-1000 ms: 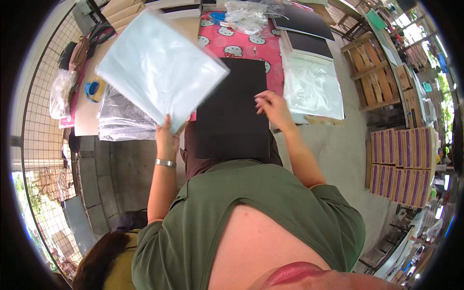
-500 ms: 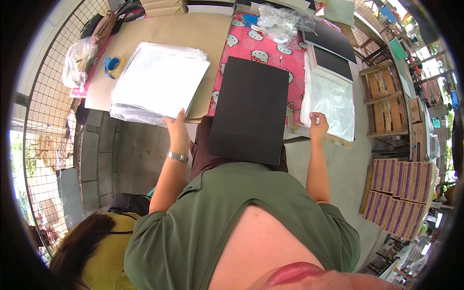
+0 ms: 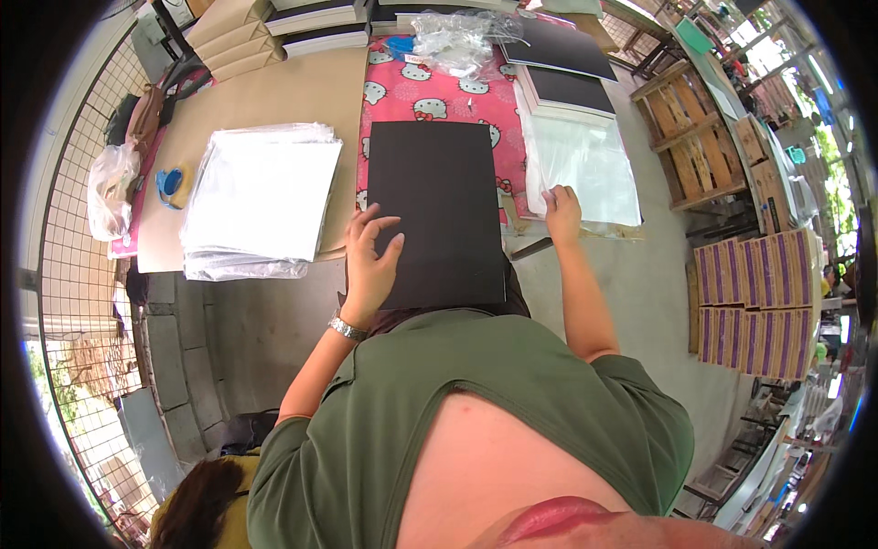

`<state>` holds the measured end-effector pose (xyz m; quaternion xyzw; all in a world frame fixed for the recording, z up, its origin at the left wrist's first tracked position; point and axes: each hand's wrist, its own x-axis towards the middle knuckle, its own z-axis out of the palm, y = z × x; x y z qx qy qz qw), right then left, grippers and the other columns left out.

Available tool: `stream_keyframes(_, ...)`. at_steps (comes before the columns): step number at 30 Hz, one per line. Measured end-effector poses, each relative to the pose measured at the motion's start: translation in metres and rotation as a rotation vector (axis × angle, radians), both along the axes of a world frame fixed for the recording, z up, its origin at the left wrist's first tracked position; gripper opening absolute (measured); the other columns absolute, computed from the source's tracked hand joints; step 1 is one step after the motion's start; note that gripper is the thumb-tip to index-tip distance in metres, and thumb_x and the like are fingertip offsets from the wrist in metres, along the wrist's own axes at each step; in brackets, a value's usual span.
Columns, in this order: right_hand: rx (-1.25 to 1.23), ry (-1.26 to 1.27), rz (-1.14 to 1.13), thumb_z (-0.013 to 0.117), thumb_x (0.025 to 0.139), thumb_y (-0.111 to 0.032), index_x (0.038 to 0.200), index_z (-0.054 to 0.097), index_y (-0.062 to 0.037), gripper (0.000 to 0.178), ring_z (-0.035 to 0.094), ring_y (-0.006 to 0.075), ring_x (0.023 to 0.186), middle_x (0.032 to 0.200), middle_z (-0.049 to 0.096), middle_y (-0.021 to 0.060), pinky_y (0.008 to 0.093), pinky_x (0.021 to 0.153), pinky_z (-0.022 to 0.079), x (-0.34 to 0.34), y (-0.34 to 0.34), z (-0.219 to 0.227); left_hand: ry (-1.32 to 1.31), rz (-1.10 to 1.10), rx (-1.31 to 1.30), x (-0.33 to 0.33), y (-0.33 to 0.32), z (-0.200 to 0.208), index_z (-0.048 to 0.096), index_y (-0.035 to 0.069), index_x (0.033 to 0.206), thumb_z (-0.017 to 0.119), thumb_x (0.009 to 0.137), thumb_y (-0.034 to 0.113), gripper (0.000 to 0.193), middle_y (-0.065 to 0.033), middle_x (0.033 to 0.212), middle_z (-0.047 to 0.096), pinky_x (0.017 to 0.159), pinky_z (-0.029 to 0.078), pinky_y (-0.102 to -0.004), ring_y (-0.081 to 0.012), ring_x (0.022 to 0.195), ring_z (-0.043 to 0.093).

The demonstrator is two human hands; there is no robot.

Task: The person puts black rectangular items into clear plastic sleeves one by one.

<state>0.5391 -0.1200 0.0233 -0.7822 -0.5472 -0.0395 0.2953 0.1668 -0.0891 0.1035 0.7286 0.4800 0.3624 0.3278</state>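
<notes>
A black board lies partly across my lap, its far end on the table. Over its left edge is my left hand, fingers spread and holding nothing. My right hand pinches the near left edge of a clear plastic sleeve, part of a pile on the table's right side. To the left rests a stack of white sheets in clear plastic. Whether the left fingers touch the board I cannot tell.
Black-covered stacks lie beyond the sleeves. A crumpled plastic heap sits at the back on the pink patterned cloth. Blue tape lies on brown card. Behind me at lower left is another person.
My left hand has left the white sheet stack and moved right to the black board, its fingers spreading. The right hand stays at the plastic sleeves. The whole view has shifted.
</notes>
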Motion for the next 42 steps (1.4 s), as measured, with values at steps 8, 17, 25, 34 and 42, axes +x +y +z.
stream_keyframes(8, -0.433, 0.261, 0.777, 0.062, 0.081, -0.025, 0.088, 0.055, -0.0041, 0.023, 0.057, 0.0287, 0.061, 0.069, 0.059, 0.0130, 0.0360, 0.052, 0.040, -0.133, -0.014, 0.112, -0.284, -0.475, -0.143, 0.050, -0.011, 0.030, 0.060, 0.001, 0.100, 0.063, 0.080, 0.010, 0.022, -0.0111, 0.110, 0.056, 0.086, 0.042, -0.0280, -0.0159, 0.097, 0.054)
stream_keyframes(17, -0.266, 1.069, 0.618, 0.065, 0.082, -0.014, 0.084, 0.062, -0.0018, 0.013, 0.046, 0.0036, 0.064, 0.072, 0.056, -0.0025, 0.0208, 0.055, 0.037, -0.134, -0.001, 0.142, -0.814, -0.364, -0.680, 0.032, 0.014, 0.040, 0.057, 0.002, 0.086, 0.057, 0.084, 0.001, 0.002, -0.0005, 0.082, 0.061, 0.066, 0.045, -0.0215, -0.0053, 0.071, 0.055)
stream_keyframes(25, 0.206, 1.170, 0.501, 0.060, 0.086, -0.021, 0.084, 0.061, -0.0023, 0.019, 0.050, 0.0064, 0.064, 0.072, 0.057, -0.0015, 0.0212, 0.056, 0.039, -0.150, 0.011, 0.127, -0.816, -0.299, -0.659, 0.036, 0.001, 0.042, 0.055, 0.002, 0.092, 0.056, 0.084, 0.000, 0.009, -0.0012, 0.091, 0.060, 0.073, 0.046, -0.0243, -0.0082, 0.074, 0.056)
stream_keyframes(34, -0.392, 1.304, 1.564, 0.067, 0.077, -0.022, 0.100, 0.061, -0.0030, 0.030, 0.058, 0.0204, 0.082, 0.093, 0.059, 0.0124, 0.0312, 0.069, 0.045, -0.092, -0.009, 0.122, -1.030, -0.534, -1.074, -0.013, 0.012, 0.034, 0.055, 0.006, 0.094, 0.043, 0.094, 0.030, 0.027, -0.0001, 0.088, 0.057, 0.079, 0.042, -0.0241, -0.0100, 0.081, 0.052)
stream_keyframes(42, -0.717, 1.941, 1.032, 0.051, 0.082, -0.018, 0.096, 0.062, -0.0023, 0.024, 0.060, 0.0202, 0.071, 0.080, 0.062, 0.0126, 0.0335, 0.062, 0.049, -0.092, -0.013, 0.128, -1.044, -0.358, -0.864, -0.038, 0.023, 0.061, 0.053, 0.004, 0.091, 0.052, 0.089, 0.030, 0.026, -0.0060, 0.082, 0.059, 0.057, 0.047, -0.0251, -0.0121, 0.065, 0.056)
